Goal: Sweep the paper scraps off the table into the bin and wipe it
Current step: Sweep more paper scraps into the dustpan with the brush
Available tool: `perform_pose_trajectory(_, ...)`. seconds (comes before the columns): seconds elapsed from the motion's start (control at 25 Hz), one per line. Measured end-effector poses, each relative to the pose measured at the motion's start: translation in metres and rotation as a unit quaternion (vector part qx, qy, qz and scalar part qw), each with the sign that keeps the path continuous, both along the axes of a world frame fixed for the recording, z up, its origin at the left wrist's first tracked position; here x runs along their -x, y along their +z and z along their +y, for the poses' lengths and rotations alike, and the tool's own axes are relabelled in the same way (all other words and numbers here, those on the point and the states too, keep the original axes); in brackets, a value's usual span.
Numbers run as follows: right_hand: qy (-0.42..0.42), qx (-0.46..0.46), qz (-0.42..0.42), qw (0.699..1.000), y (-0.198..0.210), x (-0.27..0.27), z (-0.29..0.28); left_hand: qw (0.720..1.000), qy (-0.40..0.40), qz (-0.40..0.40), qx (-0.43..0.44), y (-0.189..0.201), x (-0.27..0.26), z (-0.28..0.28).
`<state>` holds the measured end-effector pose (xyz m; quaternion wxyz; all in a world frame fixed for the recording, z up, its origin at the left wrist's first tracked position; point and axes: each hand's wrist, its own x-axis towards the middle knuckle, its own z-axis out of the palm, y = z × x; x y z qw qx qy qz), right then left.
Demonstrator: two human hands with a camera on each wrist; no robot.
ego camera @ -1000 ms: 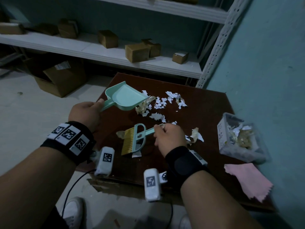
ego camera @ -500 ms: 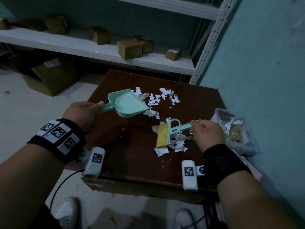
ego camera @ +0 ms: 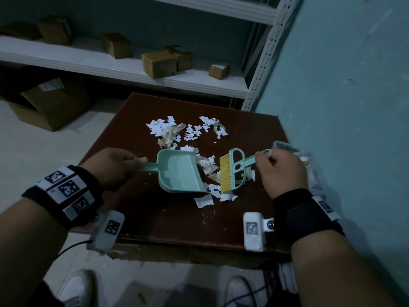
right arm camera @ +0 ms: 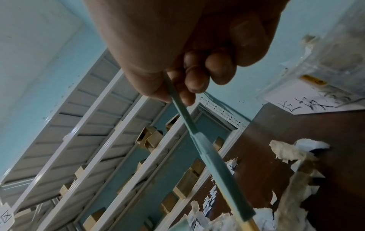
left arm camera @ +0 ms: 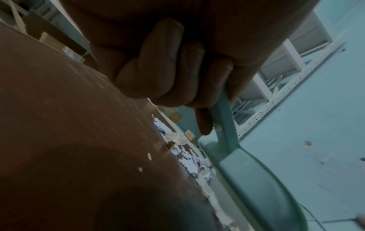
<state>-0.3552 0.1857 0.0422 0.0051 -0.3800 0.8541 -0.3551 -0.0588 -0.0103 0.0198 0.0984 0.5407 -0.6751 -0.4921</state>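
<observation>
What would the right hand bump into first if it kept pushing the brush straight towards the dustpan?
Probably the loose paper scraps lying between the brush and the dustpan, then the pan's open mouth. The right hand itself trails behind the bristles; how near the pan's lip is cannot be judged exactly.

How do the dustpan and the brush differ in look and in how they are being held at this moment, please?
The dustpan is a wide, shallow scoop, all mint green; the brush is narrow, with yellow bristles on a mint frame. The left hand grips the dustpan's handle, while the right hand holds the brush's thin handle. The dustpan's mouth faces the brush, whose bristles point down at the paper scraps between them. Both share the mint plastic.
</observation>
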Motion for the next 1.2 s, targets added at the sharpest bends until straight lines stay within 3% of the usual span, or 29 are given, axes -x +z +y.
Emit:
perform_pose_trajectory(0.2,-0.043,0.050,0.072,0.995,0.009,0.015,0.008,1.000,-0.011,-0.025,0.010,0.002,0.007,-0.003)
perform_pose_trajectory(0.52,-0.065,-0.049,0.151,0.985,0.003,0.028,0.006,0.992,-0.067,-0.097,0.047,0.009,0.001,-0.011)
perform_pose_trajectory(0.68,-0.043,-0.107,0.136,0.984,-0.001,0.025,-0.007,0.982,-0.099,-0.139,0.081,0.006,0.002,-0.008)
perform_pose_trajectory(0.88,0.005,-0.107,0.084,0.991,0.003,-0.001,-0.019,0.968,-0.134,-0.171,0.127,-0.003,0.012,0.000)
perform_pose_trajectory(1.2,0.083,-0.005,-0.018,0.996,-0.007,-0.035,-0.030,0.967,-0.144,-0.164,0.128,-0.023,0.032,0.012)
